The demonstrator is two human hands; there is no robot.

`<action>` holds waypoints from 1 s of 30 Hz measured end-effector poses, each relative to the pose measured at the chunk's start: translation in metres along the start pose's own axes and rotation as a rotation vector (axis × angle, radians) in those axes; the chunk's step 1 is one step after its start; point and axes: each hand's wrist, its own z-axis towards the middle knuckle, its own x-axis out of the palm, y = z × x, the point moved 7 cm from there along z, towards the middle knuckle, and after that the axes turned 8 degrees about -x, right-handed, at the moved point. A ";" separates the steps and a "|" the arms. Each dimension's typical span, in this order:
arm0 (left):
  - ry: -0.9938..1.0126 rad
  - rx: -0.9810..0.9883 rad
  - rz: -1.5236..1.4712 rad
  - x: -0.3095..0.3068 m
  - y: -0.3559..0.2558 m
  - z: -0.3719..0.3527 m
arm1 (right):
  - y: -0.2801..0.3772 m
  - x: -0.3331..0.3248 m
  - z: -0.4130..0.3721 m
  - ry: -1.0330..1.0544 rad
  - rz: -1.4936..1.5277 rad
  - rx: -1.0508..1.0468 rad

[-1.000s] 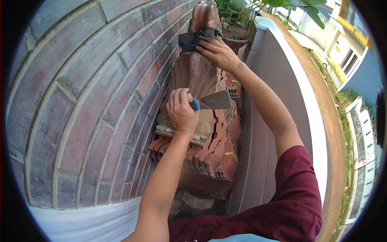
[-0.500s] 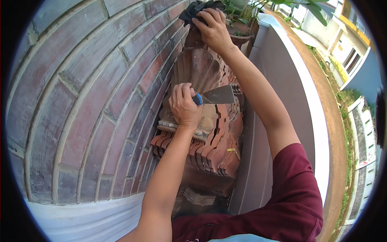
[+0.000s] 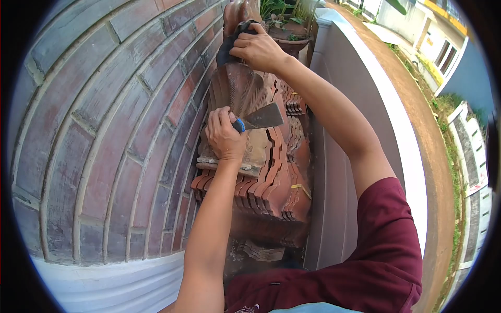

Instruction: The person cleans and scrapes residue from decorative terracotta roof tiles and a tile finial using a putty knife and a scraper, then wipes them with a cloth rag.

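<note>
My left hand [image 3: 226,136] is closed around the dark handle of a putty knife [image 3: 265,117], its blade pointing right. That hand rests against a brown clay ornament [image 3: 223,89] with fanned, feather-like ridges. Further up, my right hand [image 3: 262,52] grips a black cloth [image 3: 226,50] and presses it against the narrow upper part of the ornament. The cloth partly covers the clay there. Beneath and beside the ornament lie stacked terracotta roof tiles [image 3: 274,195].
A brick wall [image 3: 112,141] rises close on the left, above a white ledge [image 3: 115,284]. On the right runs a low wall [image 3: 342,68] with a white top. A potted plant [image 3: 284,32] stands at the far end. A dirt path [image 3: 417,125] lies beyond the low wall.
My right hand and the cloth have moved down the ornament, uncovering its top. The view has shifted slightly. My left hand still grips the putty knife in about the same place on the ornament.
</note>
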 end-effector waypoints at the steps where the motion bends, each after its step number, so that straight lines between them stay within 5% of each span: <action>1: -0.005 -0.003 0.008 0.001 0.002 0.000 | 0.004 0.006 -0.008 -0.055 0.052 0.006; 5: -0.036 0.009 0.035 0.003 0.005 -0.002 | -0.015 0.055 -0.120 -0.429 0.551 0.659; 6: -0.027 0.004 0.039 0.004 0.006 -0.002 | -0.016 0.069 -0.149 -0.348 0.606 1.011; 9: -0.030 0.007 0.045 0.005 0.006 0.000 | -0.017 0.084 -0.183 -0.760 0.804 1.355; 11: -0.029 0.016 0.040 0.005 0.004 -0.001 | -0.011 0.054 -0.146 -0.991 0.904 1.143; 13: -0.020 0.007 0.044 0.005 0.002 0.000 | 0.003 -0.002 -0.089 -0.796 0.491 0.669; 15: -0.011 0.001 0.050 0.004 0.002 -0.001 | 0.010 0.003 -0.041 -0.530 0.473 0.295; 17: -0.009 -0.001 0.053 0.003 0.001 -0.001 | 0.011 0.029 -0.017 -0.227 0.365 0.227; 23: -0.022 0.006 0.054 0.000 -0.003 0.000 | 0.002 0.036 0.002 -0.056 0.438 0.250; 30: -0.007 0.029 0.062 0.003 0.000 0.001 | 0.013 0.030 -0.018 -0.528 0.375 0.434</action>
